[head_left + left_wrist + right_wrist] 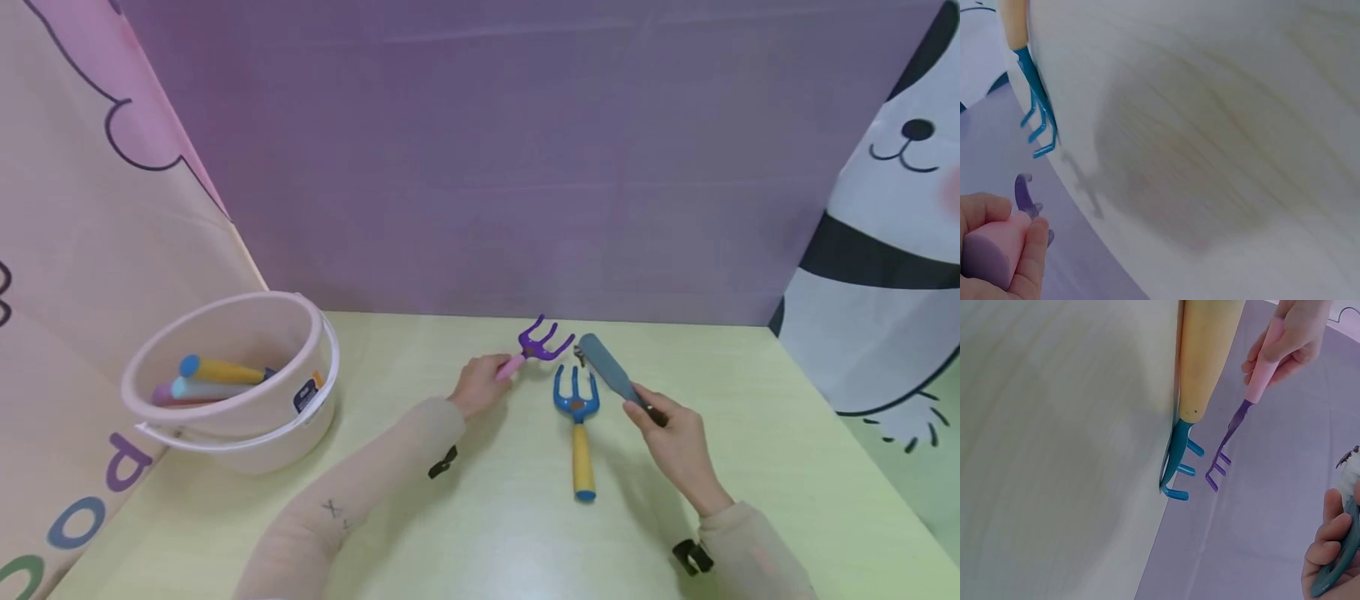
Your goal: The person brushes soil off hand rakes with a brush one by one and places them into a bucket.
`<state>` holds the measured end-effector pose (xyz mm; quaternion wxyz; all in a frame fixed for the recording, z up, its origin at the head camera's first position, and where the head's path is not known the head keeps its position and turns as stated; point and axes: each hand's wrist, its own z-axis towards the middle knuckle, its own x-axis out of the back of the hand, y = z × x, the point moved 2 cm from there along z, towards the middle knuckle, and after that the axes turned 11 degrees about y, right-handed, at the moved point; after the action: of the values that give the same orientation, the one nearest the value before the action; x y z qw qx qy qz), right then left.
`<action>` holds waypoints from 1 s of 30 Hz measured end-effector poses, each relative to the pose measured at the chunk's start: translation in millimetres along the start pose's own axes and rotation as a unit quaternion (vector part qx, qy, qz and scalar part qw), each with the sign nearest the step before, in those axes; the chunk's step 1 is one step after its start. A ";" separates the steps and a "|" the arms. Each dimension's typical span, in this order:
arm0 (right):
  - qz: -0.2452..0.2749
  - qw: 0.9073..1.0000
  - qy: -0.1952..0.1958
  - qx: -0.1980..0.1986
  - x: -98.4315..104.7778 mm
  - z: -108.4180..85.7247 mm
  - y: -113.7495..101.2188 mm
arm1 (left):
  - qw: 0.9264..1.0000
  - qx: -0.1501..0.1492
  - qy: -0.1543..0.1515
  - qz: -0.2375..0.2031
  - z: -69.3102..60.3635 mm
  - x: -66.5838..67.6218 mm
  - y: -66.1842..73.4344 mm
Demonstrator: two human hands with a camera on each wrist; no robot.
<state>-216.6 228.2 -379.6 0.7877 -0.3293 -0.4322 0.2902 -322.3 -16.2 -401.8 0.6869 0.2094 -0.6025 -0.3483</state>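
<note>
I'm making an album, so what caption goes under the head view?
Left grip on a purple fork, right grip on a grey tool, blue fork on the table.

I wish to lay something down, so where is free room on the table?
Free: the table between the right hand and panda picture, and between bucket and left sleeve. Crowded: the middle, where purple fork, blue fork and grey tool cluster.

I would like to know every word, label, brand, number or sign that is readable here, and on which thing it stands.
"d": purple letter on the left-hand wall sheet.
"o": blue letter on the same sheet.
Cut off, so uncertain: green letter on that sheet.
Too small to read: dark label on the pink bucket.
Unclear: dark marks on the left sleeve.
</note>
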 end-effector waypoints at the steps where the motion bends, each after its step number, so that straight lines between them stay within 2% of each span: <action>1: -0.001 1.000 -0.001 0.000 -0.5 0.1 -0.3 | 1.000 -0.003 -0.004 0.002 -2.3 1.6 0.5; 6: 0.000 1.000 0.000 0.002 -2.8 0.2 -1.6 | 0.999 -0.029 -0.019 0.010 -14.3 9.1 0.9; 11: 0.003 1.000 -0.003 0.003 -5.2 -0.8 -2.4 | 0.999 -0.032 -0.033 0.006 -26.8 16.5 0.7; 22: 0.002 1.000 -0.001 0.019 -10.0 -4.1 -0.4 | 0.997 -0.059 -0.042 0.001 -51.4 34.4 7.6; 30: 0.001 0.999 -0.006 0.048 -14.7 -6.3 -0.5 | 0.996 -0.074 -0.046 0.000 -64.7 43.9 12.7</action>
<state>-217.7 215.3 -389.0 0.8000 -0.2898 -0.4221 0.3129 -255.1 -48.3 -375.0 0.6721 0.1418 -0.6061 -0.4010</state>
